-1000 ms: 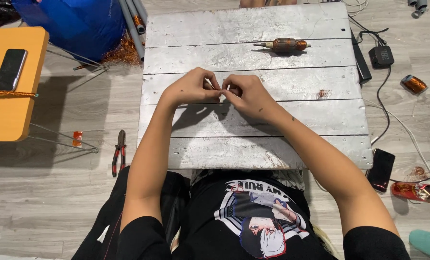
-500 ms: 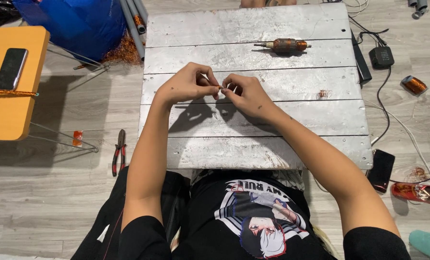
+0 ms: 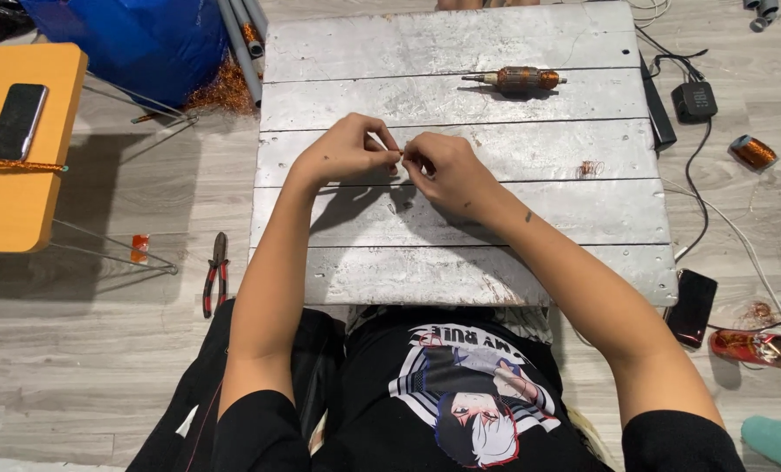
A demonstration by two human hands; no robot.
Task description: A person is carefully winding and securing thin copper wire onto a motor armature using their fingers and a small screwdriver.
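Note:
My left hand [image 3: 345,150] and my right hand [image 3: 450,172] meet fingertip to fingertip above the middle of the low silver plank table [image 3: 495,271]. Both pinch a short thin wire [image 3: 401,155] between thumb and fingers; most of it is hidden by the fingers. A motor armature [image 3: 517,79] with copper windings lies on its side at the far part of the table, well apart from both hands. A small tangle of copper wire [image 3: 590,168] rests on the table to the right of my right hand.
Red-handled pliers [image 3: 216,273] lie on the floor left of the table. Further left stands an orange table [image 3: 32,201] with a phone [image 3: 19,121]. A blue bag [image 3: 137,44] and grey pipes [image 3: 242,44] are at far left. A black adapter [image 3: 694,100], copper spool [image 3: 751,152] and dark phone [image 3: 692,308] lie right.
Both hands have stayed joined and shifted slightly towards the far side of the table, with the fingers regripping the wire. Nothing else has moved.

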